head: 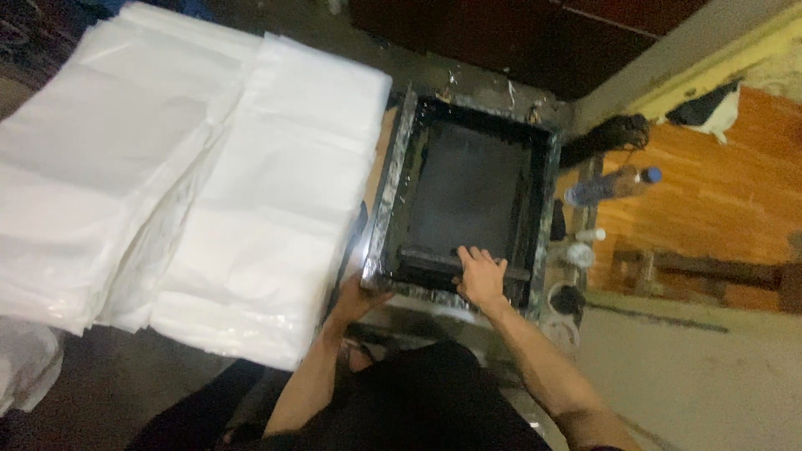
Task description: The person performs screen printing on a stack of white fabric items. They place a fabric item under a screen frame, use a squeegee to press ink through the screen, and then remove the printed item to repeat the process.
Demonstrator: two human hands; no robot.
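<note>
Big stacks of white sheets (192, 175) crowd the left of the bench, their near edge overhanging it, and they lie just beside the dark frame (465, 194). Off to the right a plastic bottle (608, 185) lies on its side on an orange wooden surface (718, 200), with small jars (576, 250) between it and the frame. A dark tangle of cord (614, 132) sits past the frame's far right corner.

The frame lies flat, ink-smeared, its long axis running away from the person and tilted slightly to the right. A dark bar (434, 260) lies across its near end.

The right hand (480, 276) rests on that bar, fingers spread and curled over it. The left hand (357, 299) is at the frame's near left corner; whether its fingers grip I cannot tell.

The room is dim, with a dark cabinet (535, 33) beyond and a grey floor (693, 376) at lower right.
</note>
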